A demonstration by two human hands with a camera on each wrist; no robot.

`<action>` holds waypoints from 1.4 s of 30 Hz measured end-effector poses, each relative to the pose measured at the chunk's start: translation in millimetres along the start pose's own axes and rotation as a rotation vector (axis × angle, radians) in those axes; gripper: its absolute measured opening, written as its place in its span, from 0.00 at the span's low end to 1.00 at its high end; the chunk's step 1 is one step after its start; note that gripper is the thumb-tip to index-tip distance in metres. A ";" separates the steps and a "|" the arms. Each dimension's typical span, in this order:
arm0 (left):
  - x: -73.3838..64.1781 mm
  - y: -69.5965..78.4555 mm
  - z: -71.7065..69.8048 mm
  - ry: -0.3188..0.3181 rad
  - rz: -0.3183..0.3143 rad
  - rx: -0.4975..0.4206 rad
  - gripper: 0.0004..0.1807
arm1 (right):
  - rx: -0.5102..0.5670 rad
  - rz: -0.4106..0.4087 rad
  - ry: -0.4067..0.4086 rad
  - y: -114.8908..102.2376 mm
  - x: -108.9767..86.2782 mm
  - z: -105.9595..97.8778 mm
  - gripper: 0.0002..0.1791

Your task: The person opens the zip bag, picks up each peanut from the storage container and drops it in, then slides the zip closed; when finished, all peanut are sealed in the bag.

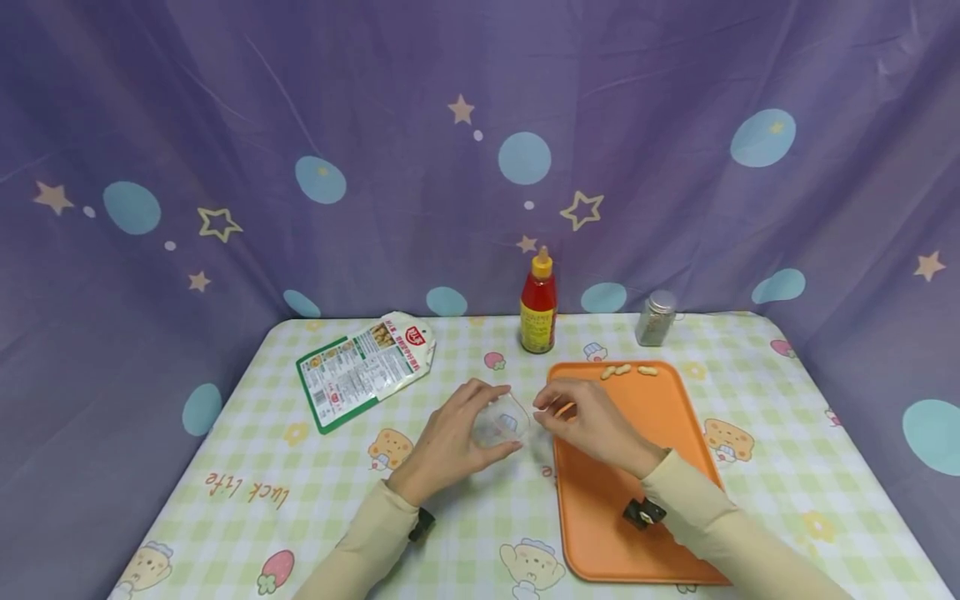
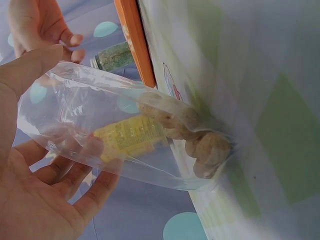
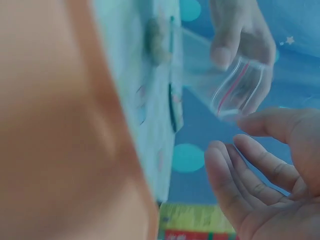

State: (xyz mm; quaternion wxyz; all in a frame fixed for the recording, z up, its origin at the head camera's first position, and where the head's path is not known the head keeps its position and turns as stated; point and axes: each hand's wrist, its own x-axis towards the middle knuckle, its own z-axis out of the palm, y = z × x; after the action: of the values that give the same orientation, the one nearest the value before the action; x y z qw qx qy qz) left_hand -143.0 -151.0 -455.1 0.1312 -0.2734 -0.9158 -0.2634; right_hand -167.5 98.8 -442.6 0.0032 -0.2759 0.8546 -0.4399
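Note:
My left hand (image 1: 453,433) holds a clear zip bag (image 1: 497,422) by its upper part, thumb on one side and fingers on the other. Several unshelled peanuts (image 2: 207,150) lie at the bottom of the bag, low over the tablecloth in the left wrist view. Beside the bag's mouth is my right hand (image 1: 592,421), partly over the tray's left edge. Its thumb and fingers (image 3: 220,172) are bent and apart, with nothing seen between them. The orange tray (image 1: 600,500) carries 3 peanuts (image 1: 647,371) along its far edge.
A red sauce bottle (image 1: 538,312) with a yellow cap stands behind the bag. To its right is a glass spice shaker (image 1: 655,321). A white and green food packet (image 1: 367,371) lies at the back left. A purple curtain (image 1: 405,242) hangs behind the table.

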 end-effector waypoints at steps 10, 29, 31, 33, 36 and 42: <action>0.4 1.3 0.8 -0.019 -0.007 -0.001 0.41 | -0.101 0.085 -0.004 45.8 -14.2 -30.2 0.06; 0.1 1.4 -0.2 -0.035 -0.023 -0.012 0.41 | -0.336 0.178 0.127 122.1 -15.2 -101.2 0.10; 0.5 1.6 -0.6 -0.042 -0.028 -0.018 0.41 | -0.344 0.185 0.121 124.5 -14.8 -103.7 0.10; 0.7 1.5 -0.6 -0.048 -0.032 -0.026 0.41 | -0.349 0.187 0.112 125.7 -13.8 -105.9 0.09; 0.6 1.6 0.0 -0.039 -0.025 -0.029 0.41 | -0.357 0.179 0.099 126.4 -11.5 -108.4 0.09; -0.5 1.6 1.0 -0.018 -0.007 -0.025 0.41 | -0.386 0.173 0.086 129.3 -8.5 -108.5 0.06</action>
State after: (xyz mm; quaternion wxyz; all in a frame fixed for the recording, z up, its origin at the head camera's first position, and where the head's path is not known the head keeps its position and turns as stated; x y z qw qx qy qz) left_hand -141.7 -149.6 -455.5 0.1184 -0.2741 -0.9146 -0.2726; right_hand -247.8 243.9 -475.6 -0.0485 -0.1778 0.9428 -0.2777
